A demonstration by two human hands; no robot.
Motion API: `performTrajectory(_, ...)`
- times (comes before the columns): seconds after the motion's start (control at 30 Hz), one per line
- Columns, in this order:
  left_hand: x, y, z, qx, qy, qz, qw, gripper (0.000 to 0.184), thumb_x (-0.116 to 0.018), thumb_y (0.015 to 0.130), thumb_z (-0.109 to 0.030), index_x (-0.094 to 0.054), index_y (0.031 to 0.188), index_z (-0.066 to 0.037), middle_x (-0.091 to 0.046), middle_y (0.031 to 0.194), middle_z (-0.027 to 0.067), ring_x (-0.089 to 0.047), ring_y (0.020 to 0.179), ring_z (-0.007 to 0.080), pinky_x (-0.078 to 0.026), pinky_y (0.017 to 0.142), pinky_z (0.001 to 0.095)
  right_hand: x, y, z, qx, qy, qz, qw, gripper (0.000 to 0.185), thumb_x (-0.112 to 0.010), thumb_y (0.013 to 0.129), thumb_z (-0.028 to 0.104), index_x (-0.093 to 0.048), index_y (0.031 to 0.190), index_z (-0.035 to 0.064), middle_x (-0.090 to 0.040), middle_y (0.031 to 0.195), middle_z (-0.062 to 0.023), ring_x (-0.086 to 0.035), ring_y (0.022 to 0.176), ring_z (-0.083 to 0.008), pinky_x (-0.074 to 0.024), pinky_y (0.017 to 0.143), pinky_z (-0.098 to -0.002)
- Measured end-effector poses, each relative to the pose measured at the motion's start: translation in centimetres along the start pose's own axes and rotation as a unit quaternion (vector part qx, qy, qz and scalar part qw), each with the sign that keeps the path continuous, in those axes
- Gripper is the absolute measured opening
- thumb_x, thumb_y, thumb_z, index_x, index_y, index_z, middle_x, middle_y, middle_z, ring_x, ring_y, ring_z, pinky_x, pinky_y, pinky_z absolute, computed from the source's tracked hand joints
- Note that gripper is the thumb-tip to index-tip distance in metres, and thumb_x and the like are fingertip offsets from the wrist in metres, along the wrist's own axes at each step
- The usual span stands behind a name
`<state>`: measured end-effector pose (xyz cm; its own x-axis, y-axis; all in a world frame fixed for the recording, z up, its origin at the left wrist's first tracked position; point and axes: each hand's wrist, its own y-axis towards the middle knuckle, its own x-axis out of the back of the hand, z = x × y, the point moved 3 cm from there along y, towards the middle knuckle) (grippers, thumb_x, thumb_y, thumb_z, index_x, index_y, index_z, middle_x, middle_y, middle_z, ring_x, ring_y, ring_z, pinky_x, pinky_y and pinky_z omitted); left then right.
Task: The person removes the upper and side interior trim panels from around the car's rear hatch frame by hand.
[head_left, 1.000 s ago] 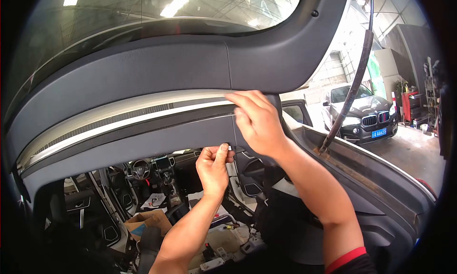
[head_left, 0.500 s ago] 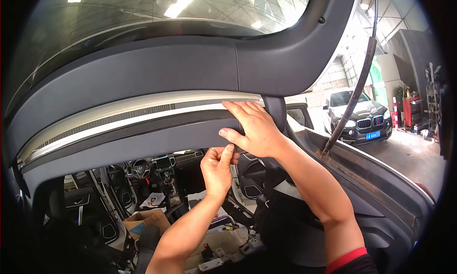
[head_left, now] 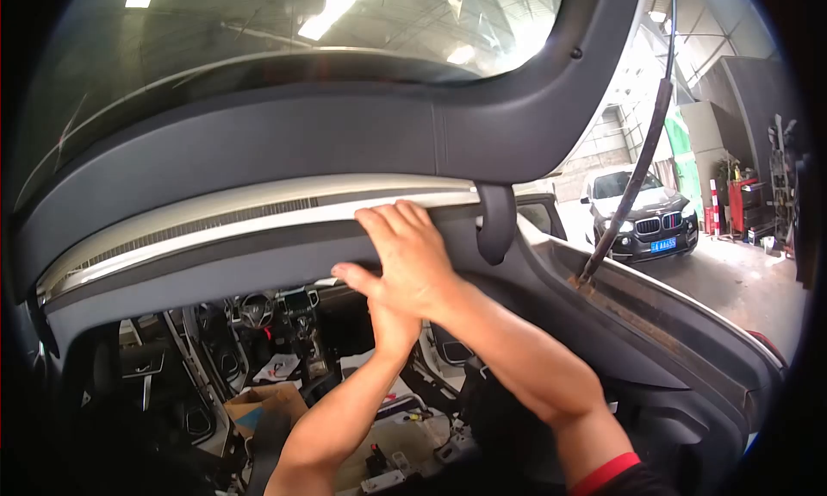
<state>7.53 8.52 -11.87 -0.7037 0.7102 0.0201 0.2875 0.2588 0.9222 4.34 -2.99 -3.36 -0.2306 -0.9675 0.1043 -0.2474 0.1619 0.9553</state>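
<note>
A long dark grey trim panel runs along the top edge of the car's rear opening, just below a white metal body edge. My right hand lies on the panel near its right part, fingers stretched up to the white edge and thumb spread to the left. Below and behind it is my left hand, at the panel's lower edge. The right hand covers the left hand's fingers, so their grip is hidden.
Overhead is the raised tailgate with its hinge cover; a gas strut slants down on the right. Inside the stripped cabin sit a cardboard box and a steering wheel. A dark car stands outside.
My right hand has slid left along the panel and now overlaps my left hand, whose fingers were curled at the panel's lower edge. The hinge cover behind it has come into view.
</note>
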Motion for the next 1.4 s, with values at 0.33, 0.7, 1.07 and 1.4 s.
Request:
performTrajectory(0.33, -1.4, -0.6, 1.9, 0.192, -0.177, 0.057, 0.964, 0.033, -0.071, 0.101, -0.038, -0.068, 0.088, -0.007, -0.067, 0.078, 0.0043, -0.058, 0.067, 0.0138, -0.047, 0.063, 0.0312, -2.1, 2.0, 5.3, 0.054, -0.012, -0.013, 0.998, 0.068, -0.073, 0.088, 0.049, -0.060, 0.122, -0.0077, -0.063, 0.111, -0.0195, -0.058, 0.114, -0.0349, -0.0376, 0.113, -0.0498)
performTrajectory(0.7, -2.1, 0.4, -0.2, 0.161, -0.145, 0.032, 0.976, 0.034, -0.074, 0.097, -0.033, -0.070, 0.099, 0.001, -0.075, 0.086, 0.0070, -0.067, 0.077, 0.0112, -0.054, 0.073, 0.0277, -5.7, 5.7, 13.0, 0.178, 0.013, -0.027, 0.984, 0.070, -0.076, 0.086, 0.048, -0.059, 0.126, -0.0061, -0.063, 0.116, -0.0167, -0.059, 0.110, -0.0335, -0.0438, 0.102, -0.0458)
performTrajectory(1.07, -1.9, -0.1, -0.5, 0.121, -0.116, 0.043, 0.985, 0.035, -0.073, 0.098, -0.034, -0.072, 0.097, 0.001, -0.075, 0.082, 0.0093, -0.067, 0.069, 0.0128, -0.053, 0.067, 0.0299, -11.9, 9.8, 24.6, 0.207, 0.020, 0.068, 0.976, 0.087, -0.075, 0.086, 0.051, -0.048, 0.144, -0.0080, -0.056, 0.136, -0.0189, -0.052, 0.128, -0.0322, -0.0357, 0.115, -0.0469)
performTrajectory(1.4, 21.5, -5.8, -10.1, -0.182, 0.330, 0.206, 0.903, 0.020, -0.071, 0.091, -0.023, -0.068, 0.102, -0.006, -0.071, 0.101, 0.0179, -0.069, 0.095, 0.0337, -0.055, 0.085, 0.0462, -3.5, 1.6, 4.9, 0.064, -0.108, -0.035, 0.991, 0.047, -0.065, 0.092, 0.027, -0.061, 0.130, -0.0002, -0.063, 0.123, -0.0213, -0.058, 0.116, -0.0415, -0.0443, 0.101, -0.0513)
